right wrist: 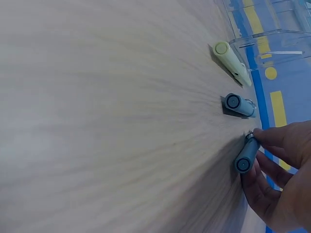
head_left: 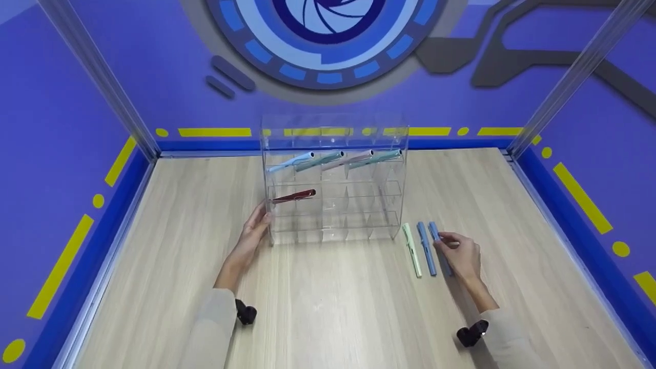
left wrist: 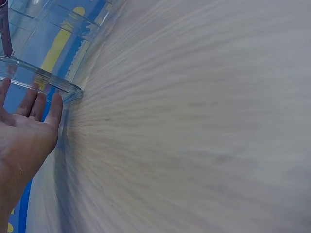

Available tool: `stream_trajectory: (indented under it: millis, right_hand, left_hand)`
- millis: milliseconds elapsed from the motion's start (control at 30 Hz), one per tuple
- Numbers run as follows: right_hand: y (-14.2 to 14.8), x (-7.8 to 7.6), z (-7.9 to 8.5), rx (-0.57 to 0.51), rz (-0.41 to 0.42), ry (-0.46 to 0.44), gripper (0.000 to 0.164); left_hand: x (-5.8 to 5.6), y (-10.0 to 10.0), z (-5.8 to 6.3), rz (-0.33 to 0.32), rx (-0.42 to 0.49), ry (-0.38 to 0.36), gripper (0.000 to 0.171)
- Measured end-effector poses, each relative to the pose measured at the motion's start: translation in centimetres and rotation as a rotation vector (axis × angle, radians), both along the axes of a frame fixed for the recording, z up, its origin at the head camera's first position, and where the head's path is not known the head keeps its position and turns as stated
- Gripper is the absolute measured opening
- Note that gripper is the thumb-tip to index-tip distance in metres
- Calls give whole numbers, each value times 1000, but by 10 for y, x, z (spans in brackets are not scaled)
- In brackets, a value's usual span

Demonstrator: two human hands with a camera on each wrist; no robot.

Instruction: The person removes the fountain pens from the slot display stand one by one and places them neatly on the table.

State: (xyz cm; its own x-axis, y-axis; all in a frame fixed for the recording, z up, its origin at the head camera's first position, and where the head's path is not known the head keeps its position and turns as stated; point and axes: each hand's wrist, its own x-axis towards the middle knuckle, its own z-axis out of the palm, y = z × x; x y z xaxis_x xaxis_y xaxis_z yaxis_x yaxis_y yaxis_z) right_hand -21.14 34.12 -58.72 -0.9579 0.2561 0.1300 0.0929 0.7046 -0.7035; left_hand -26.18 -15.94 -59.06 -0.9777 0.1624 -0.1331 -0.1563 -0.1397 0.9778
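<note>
My left hand (head_left: 251, 233) rests its fingers against the left side of a clear acrylic pen rack (head_left: 333, 236); in the left wrist view those fingers look nearly straight at the panel's edge. A dark red pen (head_left: 294, 197) lies in the rack near that hand. Higher up, one row holds a light blue pen (head_left: 292, 162), a pink pen (head_left: 348, 160) and two teal pens (head_left: 320, 161). My right hand (head_left: 461, 253) pinches a blue pen (right wrist: 249, 154) between thumb and fingers, close over the table. Beside it lie another blue pen (head_left: 426, 248) and a pale green pen (head_left: 412, 251).
The wood-grain table (head_left: 328, 307) is bounded by blue printed walls (head_left: 205, 113) at the back and sides, with metal posts at the corners. Black wrist cameras (head_left: 246, 312) sit at both sleeves. The rack stands at the table's back middle.
</note>
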Motion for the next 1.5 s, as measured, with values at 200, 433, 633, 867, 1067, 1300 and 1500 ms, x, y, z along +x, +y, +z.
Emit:
stream_trajectory:
  millis: [200, 433, 633, 867, 1067, 1300, 1500]
  right_hand:
    - [1, -2, 0, -11, -3, 9, 26]
    - [2, -4, 12, -49, 3, -6, 25]
    - [-5, -6, 24, -58, 36, 62, 20]
    - [-17, -3, 33, -104, 93, 98, 19]
    - [-31, -1, 43, -189, 162, 98, 20]
    - [-44, -3, 52, -223, 209, 90, 19]
    - [-55, -5, 55, -290, 232, 45, 25]
  left_hand:
    - [-1, -1, 2, -12, 8, -6, 61]
    - [0, -1, 1, -15, -1, -10, 66]
    - [1, -2, -2, -19, -13, 5, 69]
    - [1, -1, -3, -15, -9, 4, 68]
    - [1, -1, -2, -10, -4, 9, 67]
    - [0, -1, -2, 3, -4, 4, 64]
    - [0, 0, -2, 2, -5, 7, 61]
